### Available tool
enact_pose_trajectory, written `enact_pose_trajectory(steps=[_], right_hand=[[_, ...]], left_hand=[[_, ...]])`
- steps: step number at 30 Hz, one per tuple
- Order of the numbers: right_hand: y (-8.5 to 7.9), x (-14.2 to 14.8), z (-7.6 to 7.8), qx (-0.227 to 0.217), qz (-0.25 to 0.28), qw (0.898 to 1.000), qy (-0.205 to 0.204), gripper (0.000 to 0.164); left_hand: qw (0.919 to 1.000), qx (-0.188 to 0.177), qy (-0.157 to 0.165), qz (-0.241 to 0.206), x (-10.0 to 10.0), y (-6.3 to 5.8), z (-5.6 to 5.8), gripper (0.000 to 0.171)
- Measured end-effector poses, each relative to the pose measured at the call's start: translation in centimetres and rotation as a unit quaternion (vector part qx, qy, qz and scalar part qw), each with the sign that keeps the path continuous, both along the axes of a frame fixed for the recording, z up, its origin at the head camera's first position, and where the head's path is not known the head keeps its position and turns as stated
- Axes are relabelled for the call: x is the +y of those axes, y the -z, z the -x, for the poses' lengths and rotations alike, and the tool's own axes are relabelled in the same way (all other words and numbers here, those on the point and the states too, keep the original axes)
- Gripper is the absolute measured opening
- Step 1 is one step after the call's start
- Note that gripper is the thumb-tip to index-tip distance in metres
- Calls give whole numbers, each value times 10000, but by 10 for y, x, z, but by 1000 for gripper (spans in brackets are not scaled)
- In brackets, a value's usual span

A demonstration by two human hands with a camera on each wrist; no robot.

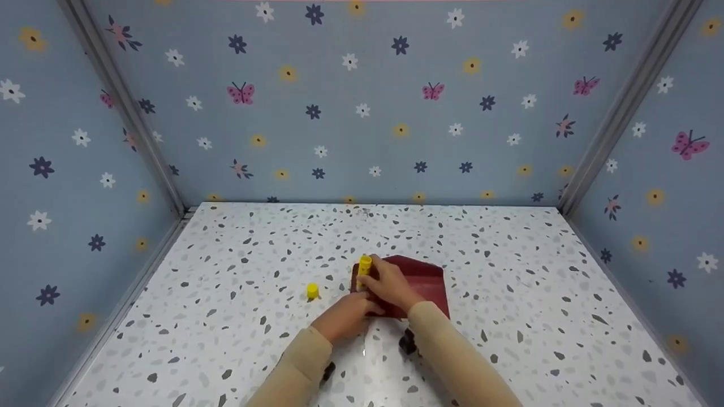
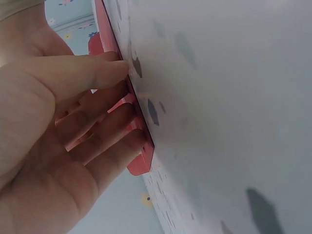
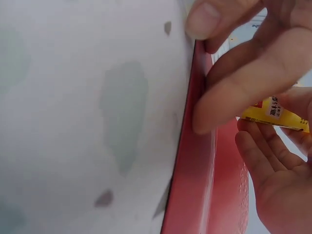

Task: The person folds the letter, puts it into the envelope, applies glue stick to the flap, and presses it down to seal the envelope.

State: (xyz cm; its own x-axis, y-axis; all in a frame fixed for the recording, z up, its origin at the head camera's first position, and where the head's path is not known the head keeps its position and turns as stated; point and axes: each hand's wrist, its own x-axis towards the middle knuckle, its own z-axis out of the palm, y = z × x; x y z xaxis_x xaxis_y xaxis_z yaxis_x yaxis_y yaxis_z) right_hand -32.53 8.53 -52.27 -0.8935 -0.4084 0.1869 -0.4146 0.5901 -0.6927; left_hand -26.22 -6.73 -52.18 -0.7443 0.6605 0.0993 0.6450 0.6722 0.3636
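Note:
My right hand (image 1: 389, 282) holds a yellow glue stick (image 1: 365, 265) upright over the left part of a dark red, envelope-like sheet (image 1: 430, 291). In the right wrist view, a white printed label shows on the glue stick between thumb and fingers. My left hand (image 1: 348, 315) rests at the sheet's near left edge. Its fingertips (image 2: 134, 139) press on the red surface, and its thumb lies at the rim by the table. The glue stick's lower end is hidden behind the hands in the head view. Left of them stands a small yellow cap (image 1: 312, 291).
The table (image 1: 226, 316) is white with grey speckles. Blue walls (image 1: 362, 85) with flowers and butterflies enclose it at the back and both sides, with grey metal posts at the corners. A dark device (image 1: 407, 342) sits at the right wrist.

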Motion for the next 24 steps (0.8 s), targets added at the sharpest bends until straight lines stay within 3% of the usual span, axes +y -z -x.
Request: enact_pose_trajectory(steps=[11, 18, 24], right_hand=[[0, 24, -4, -460, 59, 9988, 131, 29], [0, 35, -5, -450, 82, 9989, 83, 35], [-1, 47, -5, -654, 58, 9973, 317, 34]], left_hand=[[9993, -322, -181, -3, 0, 1, 0, 22], [9992, -328, -215, -25, 0, 1, -1, 22], [9988, -447, -198, 25, 1, 0, 1, 26]])
